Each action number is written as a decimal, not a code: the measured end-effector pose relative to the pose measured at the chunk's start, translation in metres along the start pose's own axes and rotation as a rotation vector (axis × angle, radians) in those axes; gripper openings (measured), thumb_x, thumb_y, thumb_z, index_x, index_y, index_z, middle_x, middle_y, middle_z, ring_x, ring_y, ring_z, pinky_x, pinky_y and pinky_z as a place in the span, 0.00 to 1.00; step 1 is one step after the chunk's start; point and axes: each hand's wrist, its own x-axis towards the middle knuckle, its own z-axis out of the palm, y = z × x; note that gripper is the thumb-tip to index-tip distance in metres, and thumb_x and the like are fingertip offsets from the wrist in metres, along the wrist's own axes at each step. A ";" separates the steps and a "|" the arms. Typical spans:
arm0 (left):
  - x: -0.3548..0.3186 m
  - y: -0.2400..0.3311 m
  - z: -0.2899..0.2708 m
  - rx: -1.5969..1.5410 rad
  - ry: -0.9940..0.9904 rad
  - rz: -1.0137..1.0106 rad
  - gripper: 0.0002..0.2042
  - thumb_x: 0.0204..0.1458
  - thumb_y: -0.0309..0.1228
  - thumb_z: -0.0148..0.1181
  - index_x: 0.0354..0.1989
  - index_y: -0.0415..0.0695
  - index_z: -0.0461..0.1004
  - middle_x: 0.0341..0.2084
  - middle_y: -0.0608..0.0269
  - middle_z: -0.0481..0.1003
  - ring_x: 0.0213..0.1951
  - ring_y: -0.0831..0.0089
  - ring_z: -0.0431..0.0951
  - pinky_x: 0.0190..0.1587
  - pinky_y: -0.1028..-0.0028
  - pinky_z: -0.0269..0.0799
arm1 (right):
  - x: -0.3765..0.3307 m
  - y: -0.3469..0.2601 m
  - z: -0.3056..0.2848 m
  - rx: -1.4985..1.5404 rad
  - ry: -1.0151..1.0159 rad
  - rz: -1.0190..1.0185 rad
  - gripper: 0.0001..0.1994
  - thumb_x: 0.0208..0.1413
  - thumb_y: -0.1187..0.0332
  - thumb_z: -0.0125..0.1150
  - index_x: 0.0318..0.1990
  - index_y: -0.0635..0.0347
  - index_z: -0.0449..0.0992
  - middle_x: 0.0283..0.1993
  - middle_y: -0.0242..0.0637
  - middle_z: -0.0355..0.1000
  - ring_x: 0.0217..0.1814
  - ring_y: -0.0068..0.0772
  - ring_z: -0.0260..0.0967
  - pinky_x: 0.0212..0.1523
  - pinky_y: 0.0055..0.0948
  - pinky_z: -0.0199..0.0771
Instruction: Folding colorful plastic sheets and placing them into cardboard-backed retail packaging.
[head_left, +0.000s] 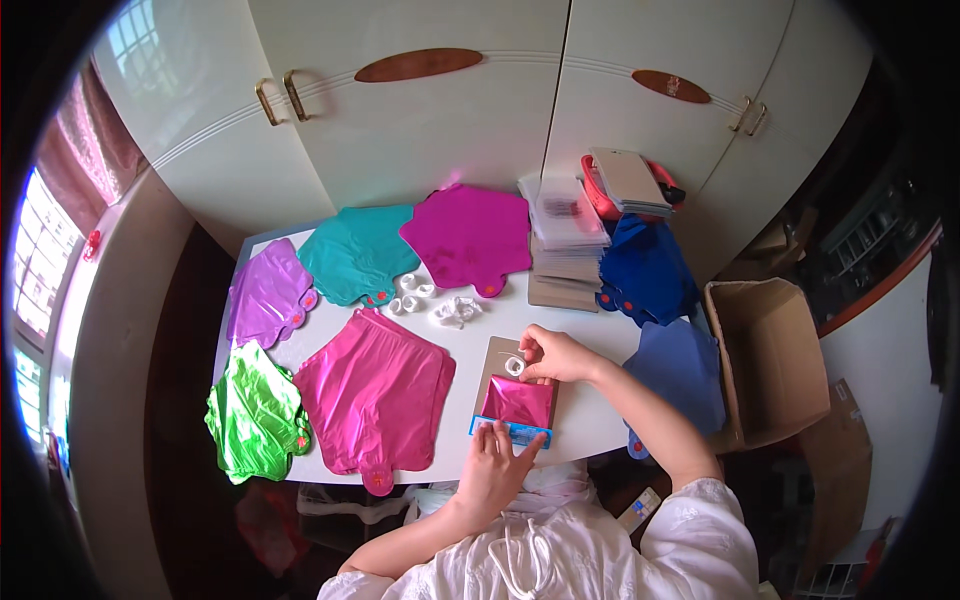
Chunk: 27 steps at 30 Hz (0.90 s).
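A card lies near the table's front edge with a folded pink foil sheet on it. Across its near end runs a blue strip, probably part of a clear bag. My left hand rests on that strip, fingers stretched out and spread. Over the card's far right side, my right hand has its fingers curled at a small white ribbon coil, seemingly pinching it. More white ribbon coils lie beyond, beside a bunched white ribbon. Left of the card lies a stack of pink foil balloons.
Around the table lie green, lilac, teal, magenta, dark blue and light blue foil balloons. Clear bags with cards are piled at the back, beside a red basket. A cardboard box stands right.
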 end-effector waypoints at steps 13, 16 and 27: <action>0.001 0.000 0.004 0.010 0.107 0.005 0.25 0.49 0.41 0.59 0.59 0.61 0.67 0.43 0.36 0.68 0.44 0.48 0.72 0.50 0.57 0.66 | -0.004 0.000 0.019 -0.412 0.160 -0.211 0.10 0.46 0.69 0.64 0.37 0.61 0.77 0.34 0.44 0.72 0.38 0.41 0.72 0.41 0.34 0.71; 0.001 0.000 0.004 -0.007 0.104 0.014 0.25 0.49 0.41 0.59 0.59 0.61 0.67 0.43 0.36 0.68 0.43 0.48 0.72 0.50 0.57 0.66 | -0.007 0.008 0.015 -0.455 0.147 -0.273 0.09 0.47 0.70 0.64 0.36 0.61 0.80 0.36 0.43 0.72 0.38 0.40 0.73 0.41 0.33 0.72; -0.001 0.001 0.009 0.046 0.098 0.013 0.25 0.51 0.43 0.57 0.60 0.63 0.65 0.45 0.35 0.68 0.44 0.47 0.72 0.52 0.56 0.65 | -0.018 -0.005 0.015 -0.370 -0.102 -0.286 0.11 0.45 0.73 0.59 0.38 0.61 0.80 0.31 0.45 0.77 0.31 0.39 0.75 0.36 0.34 0.73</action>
